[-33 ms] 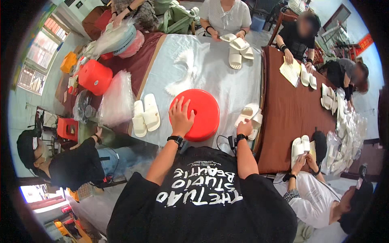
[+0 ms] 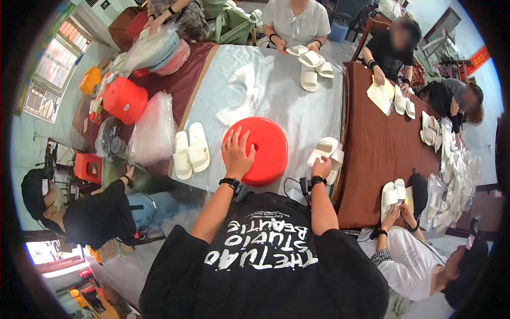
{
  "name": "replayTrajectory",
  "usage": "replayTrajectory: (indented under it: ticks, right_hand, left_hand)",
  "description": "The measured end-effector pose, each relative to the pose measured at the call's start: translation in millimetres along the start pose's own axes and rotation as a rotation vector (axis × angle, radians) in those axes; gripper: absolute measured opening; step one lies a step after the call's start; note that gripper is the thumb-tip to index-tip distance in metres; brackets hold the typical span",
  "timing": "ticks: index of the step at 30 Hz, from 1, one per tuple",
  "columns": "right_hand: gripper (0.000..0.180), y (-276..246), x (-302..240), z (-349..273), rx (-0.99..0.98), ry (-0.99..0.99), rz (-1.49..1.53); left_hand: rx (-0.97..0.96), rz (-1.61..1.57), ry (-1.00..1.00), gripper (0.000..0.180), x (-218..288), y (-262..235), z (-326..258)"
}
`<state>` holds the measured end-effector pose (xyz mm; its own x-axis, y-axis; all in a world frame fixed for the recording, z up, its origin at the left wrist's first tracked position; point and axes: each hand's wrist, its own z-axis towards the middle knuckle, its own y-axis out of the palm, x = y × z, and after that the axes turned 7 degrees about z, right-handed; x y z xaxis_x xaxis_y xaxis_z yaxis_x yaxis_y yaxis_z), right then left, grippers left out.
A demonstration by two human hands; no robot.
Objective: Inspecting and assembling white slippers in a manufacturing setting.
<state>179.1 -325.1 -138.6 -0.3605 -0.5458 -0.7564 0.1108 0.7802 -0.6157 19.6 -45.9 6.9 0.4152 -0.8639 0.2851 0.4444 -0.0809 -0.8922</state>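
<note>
My left hand (image 2: 239, 154) rests with its fingers spread on the round seat of a red plastic stool (image 2: 271, 154), close to the hole in its middle. To the right of the stool, the fingers of my right hand (image 2: 321, 168) are bent around the near end of a white slipper (image 2: 325, 144). A second white slipper (image 2: 337, 158) lies just beside that one, partly behind my hand. Left of the stool, a pair of white slippers (image 2: 192, 151) lies side by side on the plastic-covered table (image 2: 212, 101).
Thin white strips (image 2: 241, 95) lie beyond the stool. Clear plastic bags (image 2: 154, 130) and another red stool (image 2: 125, 101) are at the left. A brown table (image 2: 366, 159) adjoins at the right, with slippers on it. Across the table, a person handles white slippers (image 2: 313, 57); other people work around.
</note>
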Motion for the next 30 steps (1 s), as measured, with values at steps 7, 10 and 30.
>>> replayTrajectory:
  ticks: [7,10,30]
  right_hand:
    - [0.028,-7,-19,35,-0.123,0.046,0.795]
    - [0.027,-37,-59,38,-0.238,0.068,0.955]
    - [0.022,-135,-218,-66,-1.274,-0.394,0.750]
  left_hand:
    - [-0.003,-0.011,0.009,0.051,-1,-1,-2]
    - [-0.006,-0.015,0.013,0.051,-1,-1,-2]
    - [0.151,-0.249,-0.018,0.061,-11,-2,-7]
